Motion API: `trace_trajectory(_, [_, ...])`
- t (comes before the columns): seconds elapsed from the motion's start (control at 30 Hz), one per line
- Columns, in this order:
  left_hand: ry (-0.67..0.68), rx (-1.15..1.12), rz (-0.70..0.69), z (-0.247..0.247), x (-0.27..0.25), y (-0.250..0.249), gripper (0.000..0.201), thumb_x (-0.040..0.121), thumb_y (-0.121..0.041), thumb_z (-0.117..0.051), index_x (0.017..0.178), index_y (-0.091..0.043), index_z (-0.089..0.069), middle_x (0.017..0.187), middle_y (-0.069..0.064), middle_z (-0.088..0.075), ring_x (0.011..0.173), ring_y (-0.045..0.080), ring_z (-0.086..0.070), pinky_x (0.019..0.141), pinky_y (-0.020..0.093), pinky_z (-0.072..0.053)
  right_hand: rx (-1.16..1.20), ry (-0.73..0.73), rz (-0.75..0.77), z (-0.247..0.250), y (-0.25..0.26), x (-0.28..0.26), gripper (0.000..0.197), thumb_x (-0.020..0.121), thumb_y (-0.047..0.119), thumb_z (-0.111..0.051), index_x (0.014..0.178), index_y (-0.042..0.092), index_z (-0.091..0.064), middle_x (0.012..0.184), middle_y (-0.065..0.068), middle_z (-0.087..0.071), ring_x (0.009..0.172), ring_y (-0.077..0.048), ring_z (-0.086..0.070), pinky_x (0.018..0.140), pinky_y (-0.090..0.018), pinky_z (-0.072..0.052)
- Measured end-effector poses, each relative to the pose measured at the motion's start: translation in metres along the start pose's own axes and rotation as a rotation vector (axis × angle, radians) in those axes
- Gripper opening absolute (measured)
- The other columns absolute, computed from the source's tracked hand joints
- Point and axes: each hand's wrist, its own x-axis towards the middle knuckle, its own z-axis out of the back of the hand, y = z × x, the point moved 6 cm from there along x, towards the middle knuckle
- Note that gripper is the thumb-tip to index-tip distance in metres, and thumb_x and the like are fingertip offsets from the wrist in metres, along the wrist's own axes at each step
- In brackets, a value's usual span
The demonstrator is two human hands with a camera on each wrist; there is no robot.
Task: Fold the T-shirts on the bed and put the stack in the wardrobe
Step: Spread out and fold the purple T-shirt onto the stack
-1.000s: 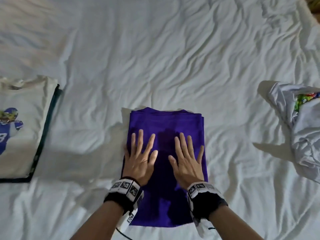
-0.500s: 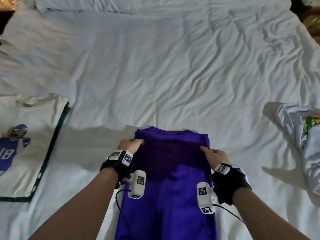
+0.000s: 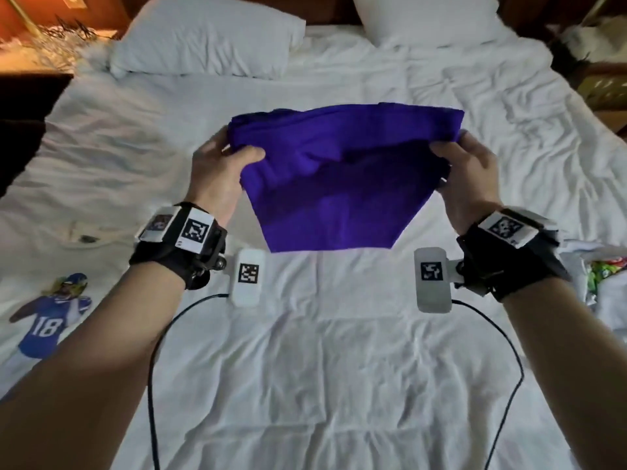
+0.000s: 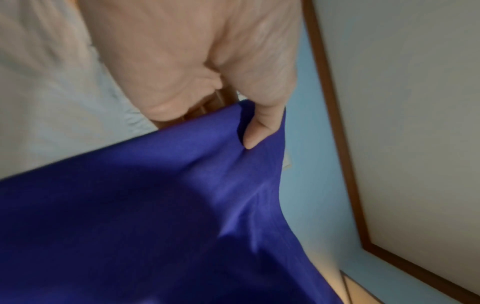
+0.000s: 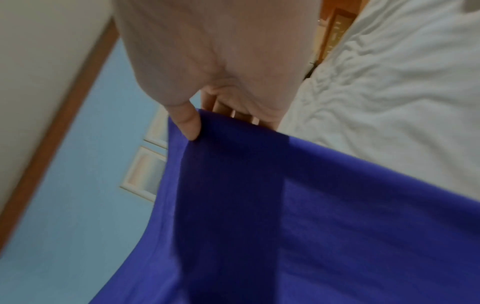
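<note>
A folded purple T-shirt [image 3: 336, 184] hangs in the air above the white bed [image 3: 339, 351], held up by its top corners. My left hand [image 3: 224, 164] pinches the shirt's left corner, thumb on the near face. My right hand [image 3: 464, 164] pinches the right corner the same way. In the left wrist view the thumb presses into the purple T-shirt [image 4: 155, 216]; the right wrist view shows the thumb on the purple T-shirt [image 5: 311, 216], fingers behind. A folded white T-shirt [image 3: 44, 300] with a football player print lies at the bed's left.
A crumpled white garment [image 3: 607, 290] with a colourful print lies at the bed's right edge. Two pillows [image 3: 207, 39] sit at the headboard. A dark nightstand [image 3: 20, 106] stands at the far left. Sensor cables trail from both wrists.
My hands went from pressing flat on the purple T-shirt to gripping its far corners, then lifted it off the bed. The view tilted up toward the pillows.
</note>
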Motion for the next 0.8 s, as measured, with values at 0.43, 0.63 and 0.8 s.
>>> trace_trajectory(0.43, [0.171,0.662,0.165,0.117,-0.168,0.171,0.022,0.062,-0.029,-0.070,0.084,-0.035,-0.074,0.072,-0.007,-0.070,0.069,0.005,-0.060,0.070,0.027,-0.048,-0.590,0.253,-0.258,0.089,-0.191,-0.158,0.056,0.073,-0.020,-0.061,0.080,0.035,-0.075,0.068,0.005,-0.070,0.065,-0.007,-0.059,0.069,-0.029,-0.045])
trace_trajectory(0.63, [0.126,0.828,0.050,0.136,-0.212,0.209,0.018,0.062,-0.023,-0.055,0.067,-0.029,-0.071,0.090,-0.017,-0.072,0.085,0.004,-0.068,0.081,0.013,-0.048,-0.775,0.296,-0.134,0.106,-0.223,-0.200,0.062,0.061,-0.021,-0.059,0.063,0.039,-0.073,0.089,0.022,-0.072,0.096,0.002,-0.064,0.090,-0.018,-0.049])
trace_trajectory(0.8, [-0.039,1.102,-0.209,0.128,-0.202,0.183,0.023,0.069,-0.020,-0.053,0.063,-0.009,-0.073,0.084,0.003,-0.074,0.083,0.026,-0.067,0.083,0.027,-0.047,-0.886,0.196,0.029,0.101,-0.195,-0.182,0.026,0.063,0.022,-0.049,0.067,0.032,-0.073,0.101,0.015,-0.069,0.101,-0.006,-0.056,0.088,-0.032,-0.047])
